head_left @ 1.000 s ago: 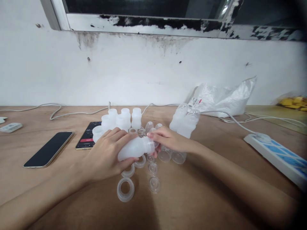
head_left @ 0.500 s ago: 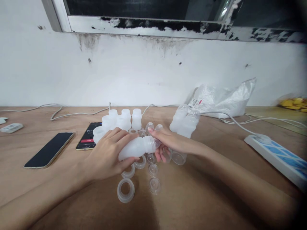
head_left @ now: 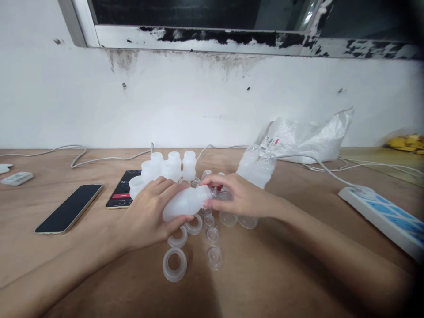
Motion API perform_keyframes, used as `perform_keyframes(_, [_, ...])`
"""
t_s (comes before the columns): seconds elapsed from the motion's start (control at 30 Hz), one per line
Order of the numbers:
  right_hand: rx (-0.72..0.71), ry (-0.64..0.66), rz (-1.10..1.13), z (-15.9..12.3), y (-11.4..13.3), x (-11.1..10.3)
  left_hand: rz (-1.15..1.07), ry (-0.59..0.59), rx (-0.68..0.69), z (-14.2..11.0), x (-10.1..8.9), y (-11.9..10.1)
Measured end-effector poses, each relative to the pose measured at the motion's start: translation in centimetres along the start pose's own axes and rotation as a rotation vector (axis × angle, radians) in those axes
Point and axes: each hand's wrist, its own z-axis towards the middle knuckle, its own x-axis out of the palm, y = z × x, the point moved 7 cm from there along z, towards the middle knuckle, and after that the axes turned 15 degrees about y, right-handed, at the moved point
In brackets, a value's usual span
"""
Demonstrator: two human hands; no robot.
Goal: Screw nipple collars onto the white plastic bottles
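My left hand (head_left: 159, 203) is wrapped round a translucent white baby bottle (head_left: 183, 204), tipped on its side with the neck to the right. At that neck, the thumb and fingers of my right hand (head_left: 235, 194) close on a clear screw ring (head_left: 208, 191). A clear nipple (head_left: 224, 194) points out of the ring toward the right palm. Below the bottle lie several loose rings (head_left: 174, 281) and a column of clear nipples (head_left: 214, 258). Two clear domed caps (head_left: 247, 222) rest under the right wrist; the hands partly hide the parts behind.
Several open white bottles (head_left: 189, 165) stand behind my left hand. Bottles with clear caps (head_left: 265, 170) stand at the right, before a plastic bag (head_left: 304, 139). Two phones, one dark (head_left: 69, 210) and one lit (head_left: 119, 194), lie left. A power strip (head_left: 380, 216) and white cables lie right.
My right hand has turned from lying beneath and beyond the nipple to gripping the ring at the bottle's neck from above. My left hand keeps the bottle in almost the same place.
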Motion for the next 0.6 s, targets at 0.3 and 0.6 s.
perform_keyframes(0.3, [0.100, 0.090, 0.216, 0.2, -1.8, 0.9, 0.029, 0.016, 0.009, 0.1, 0.4, -0.1])
perform_keyframes(0.6, [-0.089, 0.036, -0.032, -0.5, 0.3, -0.7, 0.020, 0.008, -0.003, 0.1, 0.5, 0.3])
